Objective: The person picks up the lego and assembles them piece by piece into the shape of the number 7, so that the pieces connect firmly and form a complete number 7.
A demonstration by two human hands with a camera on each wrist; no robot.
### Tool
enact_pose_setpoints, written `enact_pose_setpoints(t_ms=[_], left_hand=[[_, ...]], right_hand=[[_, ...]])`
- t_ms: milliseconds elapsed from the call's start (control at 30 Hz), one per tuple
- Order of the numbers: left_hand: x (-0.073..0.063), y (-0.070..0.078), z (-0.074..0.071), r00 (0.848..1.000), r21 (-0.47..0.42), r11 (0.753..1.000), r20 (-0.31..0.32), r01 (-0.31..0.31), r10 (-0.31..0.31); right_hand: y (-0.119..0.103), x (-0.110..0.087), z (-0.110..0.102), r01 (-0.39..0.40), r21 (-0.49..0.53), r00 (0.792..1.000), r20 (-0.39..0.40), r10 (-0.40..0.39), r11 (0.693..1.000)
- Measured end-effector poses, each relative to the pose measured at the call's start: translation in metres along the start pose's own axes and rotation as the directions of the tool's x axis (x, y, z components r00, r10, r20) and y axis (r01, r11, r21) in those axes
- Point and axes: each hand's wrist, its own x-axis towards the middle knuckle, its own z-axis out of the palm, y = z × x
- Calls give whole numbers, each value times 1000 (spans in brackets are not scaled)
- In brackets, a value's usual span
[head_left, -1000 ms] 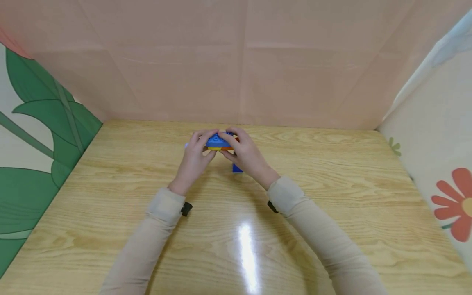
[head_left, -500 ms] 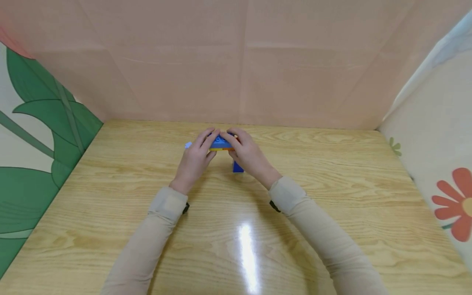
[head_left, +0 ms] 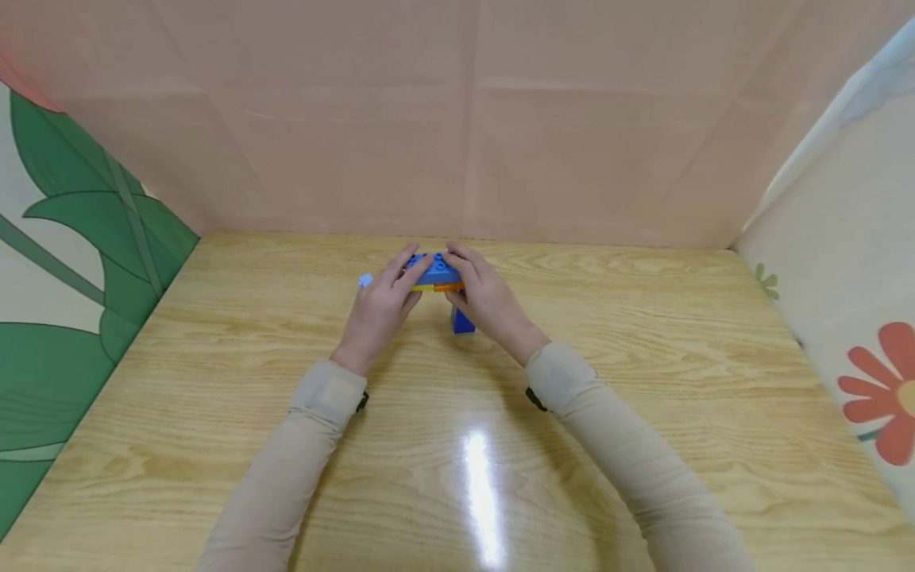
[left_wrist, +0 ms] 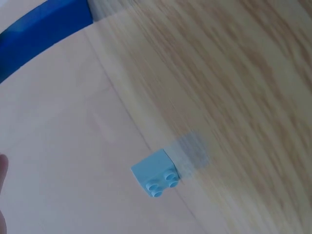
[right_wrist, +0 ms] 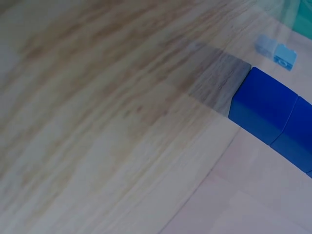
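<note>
Both hands are at a blue studded toy brick (head_left: 438, 274), with a yellow strip (head_left: 423, 288) and an orange strip (head_left: 448, 287) showing along its underside. The left hand (head_left: 375, 314) grips its left end, fingers over the top and thumb below. At the other end, the right hand (head_left: 495, 306) holds it in much the same way. Under the right hand stands a dark blue block column (head_left: 463, 321), its upper part hidden; the right wrist view shows stacked dark blue blocks (right_wrist: 263, 105). Whether the held piece touches the column cannot be told.
A small light blue brick (head_left: 365, 280) lies on the wooden table (head_left: 643, 357) just left of the left hand; the left wrist view shows studs on this light blue brick (left_wrist: 157, 173). A pinkish backdrop (head_left: 465, 159) rises behind the table's far edge.
Both hands have shifted slightly right with the blue brick. More of its studs, the light blue brick and the dark blue column now show.
</note>
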Motion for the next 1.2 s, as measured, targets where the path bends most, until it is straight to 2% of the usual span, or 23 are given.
enact_pose_setpoints(t_ms=[400, 533, 800, 1000, 1200], left_hand=[[-1, -3, 4, 990, 29, 996, -103, -89, 92], [-1, -3, 5, 986, 33, 993, -118, -113, 116], [2, -1, 4, 985, 33, 991, -107, -130, 133], [2, -1, 4, 988, 45, 992, -85, -122, 125], [2, -1, 4, 988, 63, 991, -91, -119, 124]], right_hand=[[0, -2, 1, 9, 21, 1000, -13, -8, 1000], [0, -3, 1, 1, 1, 1000, -31, -1, 1000], [0, -3, 0, 20, 8, 999, -48, -20, 1000], [1, -2, 0, 31, 5, 998, -55, -31, 999], [0, -1, 0, 41, 6, 997, -65, -41, 999]])
